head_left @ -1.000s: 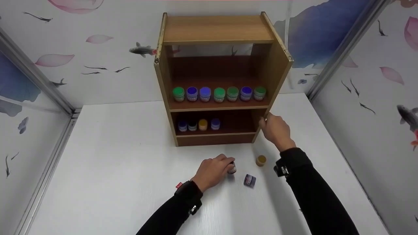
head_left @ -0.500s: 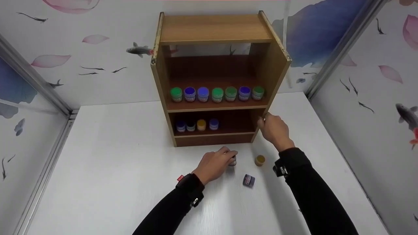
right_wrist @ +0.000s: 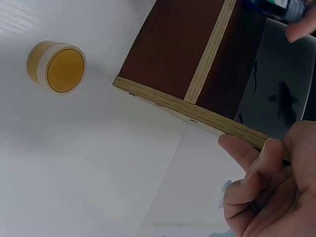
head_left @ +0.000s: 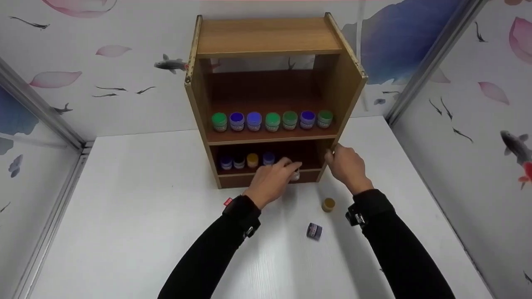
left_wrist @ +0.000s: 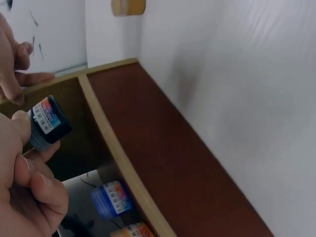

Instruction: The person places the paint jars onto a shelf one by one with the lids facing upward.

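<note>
My left hand [head_left: 269, 182] pinches a small dark paint jar [left_wrist: 50, 122] between thumb and fingers. It holds the jar tilted at the front of the wooden shelf's [head_left: 270, 36] lower compartment, to the right of a blue-lidded jar [head_left: 269, 158]. My right hand [head_left: 349, 168] grips the front edge of the shelf's right side panel [right_wrist: 197, 114], thumb on one side and fingers on the other. Inside the lower compartment, left of the blue-lidded jar, stand a yellow jar [head_left: 252, 160], a black one [head_left: 239, 162] and another blue one [head_left: 226, 162].
Along the middle shelf runs a row of green- and blue-lidded jars [head_left: 272, 121]. On the white table [head_left: 137, 216] a yellow-ochre jar [head_left: 328, 204] stands upright, and a purplish jar [head_left: 314, 231] lies on its side closer to me. Patterned walls enclose the table's back and sides.
My left hand has lifted the dark jar off the table and carried it forward to the lower compartment. My right hand keeps its grip on the side panel. The head view has shifted slightly.
</note>
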Available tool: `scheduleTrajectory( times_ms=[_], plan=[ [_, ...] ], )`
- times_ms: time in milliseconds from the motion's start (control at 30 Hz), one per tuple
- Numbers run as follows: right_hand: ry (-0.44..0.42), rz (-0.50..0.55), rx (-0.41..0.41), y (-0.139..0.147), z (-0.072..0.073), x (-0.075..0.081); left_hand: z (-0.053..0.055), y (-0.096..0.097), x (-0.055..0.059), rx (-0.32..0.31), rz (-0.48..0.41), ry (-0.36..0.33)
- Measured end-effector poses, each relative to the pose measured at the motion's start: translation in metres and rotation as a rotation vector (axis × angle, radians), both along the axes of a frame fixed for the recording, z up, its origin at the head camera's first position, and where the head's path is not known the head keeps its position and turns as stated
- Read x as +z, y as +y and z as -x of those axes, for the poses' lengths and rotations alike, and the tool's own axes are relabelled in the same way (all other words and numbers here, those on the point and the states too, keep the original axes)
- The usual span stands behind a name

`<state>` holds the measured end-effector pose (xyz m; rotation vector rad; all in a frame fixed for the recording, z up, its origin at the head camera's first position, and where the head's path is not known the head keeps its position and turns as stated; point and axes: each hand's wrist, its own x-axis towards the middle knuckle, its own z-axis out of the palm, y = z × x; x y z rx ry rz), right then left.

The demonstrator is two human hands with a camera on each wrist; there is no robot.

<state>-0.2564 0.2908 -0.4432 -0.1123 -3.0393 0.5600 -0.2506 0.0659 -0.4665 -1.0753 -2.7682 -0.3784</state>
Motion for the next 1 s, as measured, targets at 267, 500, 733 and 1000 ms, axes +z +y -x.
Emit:
scheduleTrajectory(
  times_ms=[267, 500, 733, 1000],
  plan=[
    [-0.003, 0.015, -0.008, -0.001, 0.000, 0.001, 0.024, 0.006, 0.006, 0.080, 0.077, -0.038],
    [-0.022, 0.022, -0.017, -0.003, -0.001, -0.001, 0.031, 0.009, -0.003, 0.134, 0.092, -0.074],
    [-0.010, 0.015, -0.014, -0.003, -0.001, -0.001, 0.033, 0.013, -0.010, 0.175, 0.117, -0.055],
    [-0.007, -0.003, -0.022, -0.001, 0.000, -0.002, 0.037, 0.017, -0.013, 0.199, 0.113, -0.058]
  ],
)
